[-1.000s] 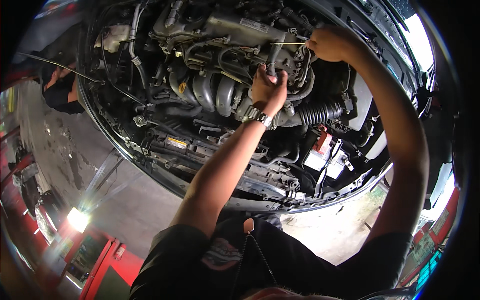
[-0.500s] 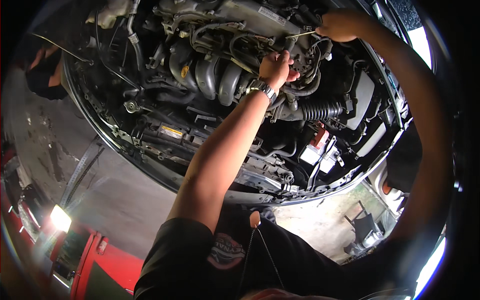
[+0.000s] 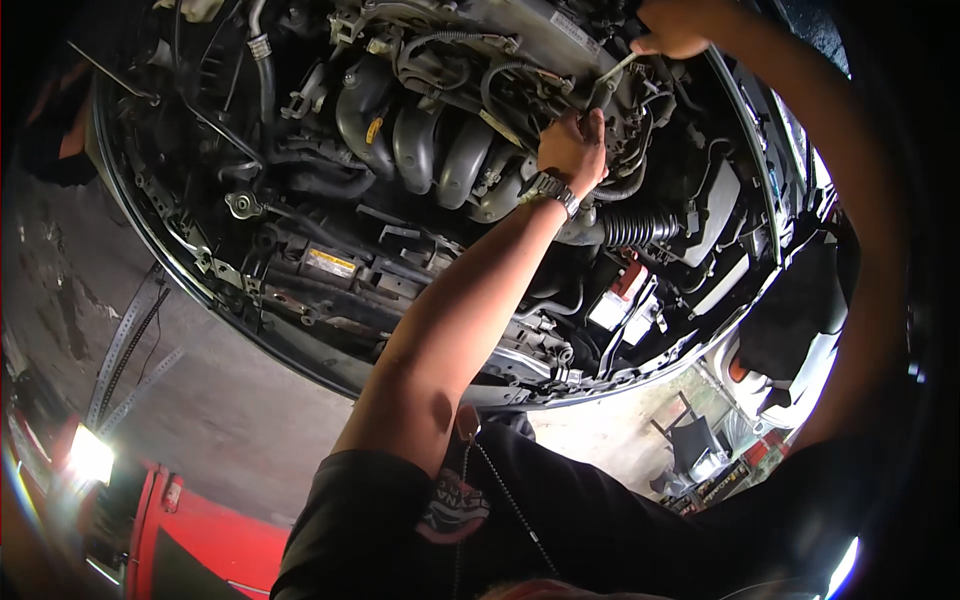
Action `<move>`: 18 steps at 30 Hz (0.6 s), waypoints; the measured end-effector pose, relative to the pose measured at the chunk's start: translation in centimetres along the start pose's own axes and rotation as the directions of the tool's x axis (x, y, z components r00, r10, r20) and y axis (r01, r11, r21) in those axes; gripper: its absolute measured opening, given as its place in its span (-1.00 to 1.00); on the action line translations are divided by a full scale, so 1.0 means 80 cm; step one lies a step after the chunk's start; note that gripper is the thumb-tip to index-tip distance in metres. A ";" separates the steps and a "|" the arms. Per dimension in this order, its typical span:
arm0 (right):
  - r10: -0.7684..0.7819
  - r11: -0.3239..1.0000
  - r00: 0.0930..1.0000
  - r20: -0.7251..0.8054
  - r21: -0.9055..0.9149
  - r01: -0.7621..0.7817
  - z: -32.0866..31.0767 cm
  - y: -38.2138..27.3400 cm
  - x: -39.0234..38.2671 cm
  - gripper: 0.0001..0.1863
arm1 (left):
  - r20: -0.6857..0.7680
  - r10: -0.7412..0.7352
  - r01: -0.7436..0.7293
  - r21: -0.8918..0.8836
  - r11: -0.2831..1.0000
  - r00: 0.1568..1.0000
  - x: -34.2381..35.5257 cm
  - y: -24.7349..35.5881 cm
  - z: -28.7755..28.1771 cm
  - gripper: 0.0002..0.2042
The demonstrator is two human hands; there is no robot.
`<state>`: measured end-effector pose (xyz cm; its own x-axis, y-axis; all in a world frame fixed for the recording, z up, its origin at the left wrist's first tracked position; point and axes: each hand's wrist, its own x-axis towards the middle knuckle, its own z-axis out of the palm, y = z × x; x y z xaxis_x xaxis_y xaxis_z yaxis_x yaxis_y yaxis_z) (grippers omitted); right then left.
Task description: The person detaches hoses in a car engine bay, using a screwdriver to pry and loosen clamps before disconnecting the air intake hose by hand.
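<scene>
Over the engine, my left hand [image 3: 573,150] is closed, its thumb upward, around the lower end of a short dark hose-like piece [image 3: 600,97]; its curled fingers are partly hidden. At the far right of the engine my right hand [image 3: 678,30] grips a slim, light metal tool [image 3: 621,67], perhaps a wrench. The tool slants down and left, its tip at the top of the dark piece. Its exact kind is too small to tell. Grey curved intake pipes [image 3: 412,148] lie left of my left hand.
A ribbed black air hose [image 3: 640,228] and a battery [image 3: 625,305] with a red cover sit nearer on the right. The radiator cap [image 3: 242,205] is at left. A bright work lamp [image 3: 90,455] stands lower left, beside a red panel [image 3: 215,540]. Someone's arm [image 3: 75,140] shows at the left edge.
The tool has tipped from nearly level to a steep slant, its handle end rising. My left hand has shifted right and slightly down in the picture, and the whole view has shifted a little.
</scene>
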<state>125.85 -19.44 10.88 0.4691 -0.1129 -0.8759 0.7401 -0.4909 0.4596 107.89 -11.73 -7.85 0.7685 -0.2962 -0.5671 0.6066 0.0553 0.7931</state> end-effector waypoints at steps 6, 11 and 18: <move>-0.120 0.974 0.992 -0.038 -0.197 0.111 -0.020 -0.001 0.032 -0.28 | -0.023 0.102 -0.099 0.079 0.992 0.995 0.016 -0.026 0.004 -0.57; -0.139 0.954 0.990 0.004 -0.267 0.135 -0.050 -0.009 0.033 -0.28 | -0.115 0.262 -0.227 0.250 0.941 0.958 0.021 -0.033 0.014 -0.59; -0.110 0.942 0.988 0.107 -0.306 0.138 -0.078 -0.027 0.047 -0.30 | 0.032 0.103 -0.108 0.366 0.924 0.994 0.000 -0.001 -0.005 -0.56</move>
<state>129.04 -13.38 7.50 0.3304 -0.1505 -0.9318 0.9095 -0.2132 0.3569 107.93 -11.37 -7.97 0.8201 -0.3192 -0.4749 0.4035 -0.2659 0.8755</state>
